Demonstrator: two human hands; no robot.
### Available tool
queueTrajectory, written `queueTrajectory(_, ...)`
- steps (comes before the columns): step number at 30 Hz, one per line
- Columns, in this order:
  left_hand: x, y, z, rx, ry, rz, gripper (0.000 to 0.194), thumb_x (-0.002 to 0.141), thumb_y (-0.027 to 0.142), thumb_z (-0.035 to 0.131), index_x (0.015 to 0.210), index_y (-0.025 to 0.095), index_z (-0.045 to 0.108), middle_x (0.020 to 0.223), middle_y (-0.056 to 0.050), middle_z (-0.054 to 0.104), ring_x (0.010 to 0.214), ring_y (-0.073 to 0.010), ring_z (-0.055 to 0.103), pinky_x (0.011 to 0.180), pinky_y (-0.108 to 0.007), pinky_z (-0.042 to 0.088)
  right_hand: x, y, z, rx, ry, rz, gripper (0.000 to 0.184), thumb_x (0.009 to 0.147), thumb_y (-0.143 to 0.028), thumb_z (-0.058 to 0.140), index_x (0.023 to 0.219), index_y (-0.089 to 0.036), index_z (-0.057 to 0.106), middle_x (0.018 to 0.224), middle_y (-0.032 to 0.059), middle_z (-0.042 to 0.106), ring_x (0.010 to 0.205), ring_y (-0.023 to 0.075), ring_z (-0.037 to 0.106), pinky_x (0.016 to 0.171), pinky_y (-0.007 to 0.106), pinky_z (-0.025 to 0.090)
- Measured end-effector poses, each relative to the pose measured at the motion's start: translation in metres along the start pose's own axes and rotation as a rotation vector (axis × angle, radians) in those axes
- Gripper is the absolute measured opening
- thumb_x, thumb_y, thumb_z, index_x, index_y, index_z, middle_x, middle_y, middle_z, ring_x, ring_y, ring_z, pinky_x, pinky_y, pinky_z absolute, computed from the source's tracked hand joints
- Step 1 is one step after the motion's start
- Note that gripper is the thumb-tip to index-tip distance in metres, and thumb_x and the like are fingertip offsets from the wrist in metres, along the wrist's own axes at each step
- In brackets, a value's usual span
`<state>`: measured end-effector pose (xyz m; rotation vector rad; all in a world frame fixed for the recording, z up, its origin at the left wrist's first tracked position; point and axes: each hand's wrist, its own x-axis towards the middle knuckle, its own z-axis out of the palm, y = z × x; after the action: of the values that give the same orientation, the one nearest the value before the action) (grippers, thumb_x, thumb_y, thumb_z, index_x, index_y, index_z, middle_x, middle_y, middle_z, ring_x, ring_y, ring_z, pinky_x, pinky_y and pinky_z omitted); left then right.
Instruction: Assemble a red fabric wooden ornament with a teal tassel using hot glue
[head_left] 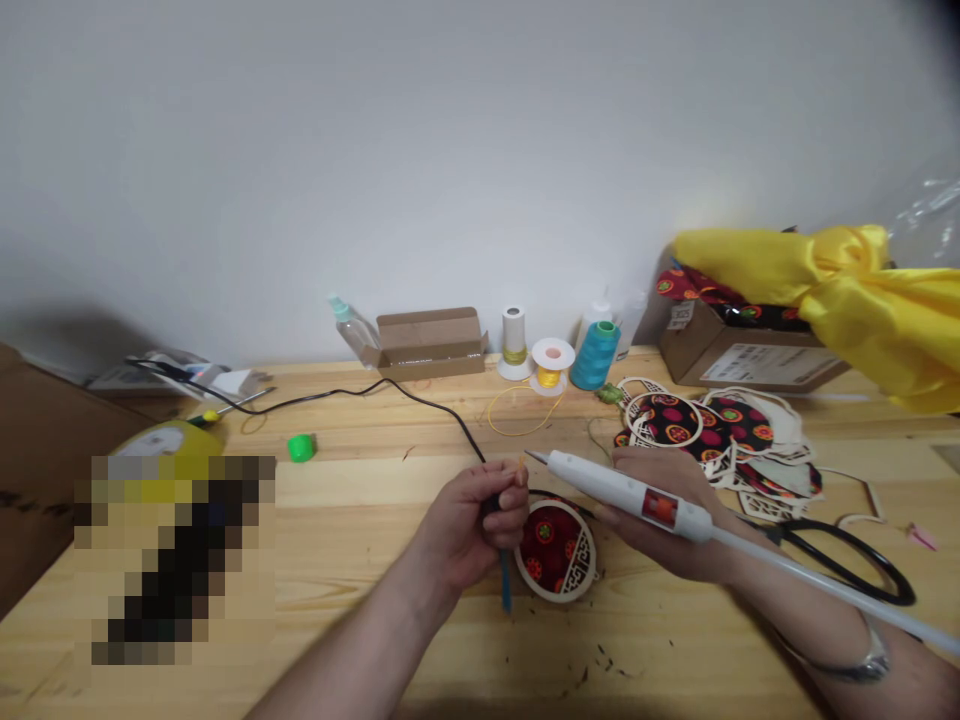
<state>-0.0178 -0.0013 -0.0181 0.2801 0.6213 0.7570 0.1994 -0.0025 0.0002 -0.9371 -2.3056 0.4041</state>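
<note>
My left hand [469, 525] is closed around a thin blue-handled tool [505, 582] with an orange tip by my thumb. My right hand [667, 510] grips a white pen-shaped electric tool [626, 485]; its metal point faces left, close to the orange tip, and a white cord trails off right. Between the hands a round wooden-framed ornament [556, 550] with red-and-black patterned cloth lies on the wooden table [360, 520].
A pile of similar ornaments [720, 435] and black scissors [847, 560] lie right. Behind: cardboard boxes [427, 343], thread spools [596, 355], yellow fabric [840, 290], a spray bottle [351, 325]. A black cable [420, 400], green cap [301, 448] and yellow tin [169, 440] sit left.
</note>
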Motion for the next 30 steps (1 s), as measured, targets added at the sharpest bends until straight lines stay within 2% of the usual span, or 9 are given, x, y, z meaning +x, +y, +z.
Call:
queueTrajectory(8,-0.0005,0.0012,0.0005,-0.006,0.005,0.01,0.01,0.074,0.013,0.06,0.067,0.01,0.053,0.053,0.007,0.036,0.036,0.0004,0.024,0.035,-0.011,0.017,0.0012,-0.003,-0.0021,-0.037,-0.045,-0.039,0.029,0.087,-0.031,0.049,0.06,-0.022,0.043,0.053,-0.0017,0.046,0.048,0.0131,0.043,0.046,0.029,0.027)
queueTrajectory(15,0.0002,0.0002,0.0001,-0.002,0.005,-0.006,0.012,0.074,0.014,0.06,0.066,0.01,0.053,0.053,0.007,0.036,0.035,0.0006,0.024,0.035,-0.011,0.017,0.0001,-0.0025,-0.0007,-0.037,-0.027,-0.054,0.029,0.086,-0.034,0.048,0.06,-0.022,0.045,0.051,-0.0018,0.045,0.046,0.0132,0.041,0.045,0.029,0.027)
queueTrajectory(30,0.0003,0.0007,-0.0006,-0.022,-0.016,-0.014,0.011,0.074,0.012,0.06,0.065,0.009,0.054,0.052,0.006,0.038,0.035,0.0011,0.026,0.035,-0.011,0.017,-0.0005,-0.0018,-0.0013,-0.027,-0.035,-0.06,0.028,0.087,-0.03,0.048,0.06,-0.021,0.045,0.053,-0.0018,0.046,0.048,0.012,0.041,0.046,0.028,0.028)
